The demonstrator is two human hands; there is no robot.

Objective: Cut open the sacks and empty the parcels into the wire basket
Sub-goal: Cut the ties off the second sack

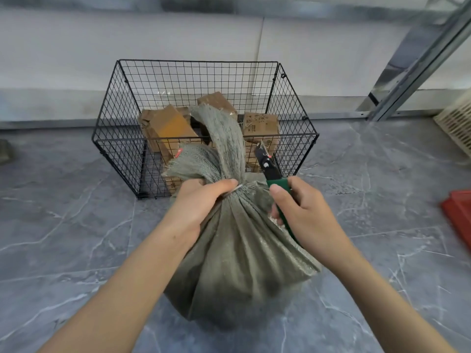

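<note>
Sack (pixel 237 263): stands on the grey tiled floor (pixel 76 225) right in front of you. It is full at the base and gathered to a narrow neck, with its frayed top flopping toward the basket.
Left hand (pixel 201 200): clenched round the neck, your fingers curled just at the tie.
Tie (pixel 235 190): a pale band cinching the neck, partly hidden by your fingers. It looks uncut.
Right hand (pixel 303 212): wrapped round the handle of the green-handled cutter (pixel 270 169).
Blades: point up and away from you, just right of the neck and off the tie.
Step in hand: opening this sack, judged from the closed neck and the raised tool.
Next move: calls for bringing the blades down to the tie and keeping your left fingers out of their path.
Wire basket (pixel 198 61): just beyond the sack, open-topped.
Parcels (pixel 260 124): several cardboard ones already lie inside the basket.
Far edge: a pale wall, with a metal frame (pixel 418 59) at right.
</note>
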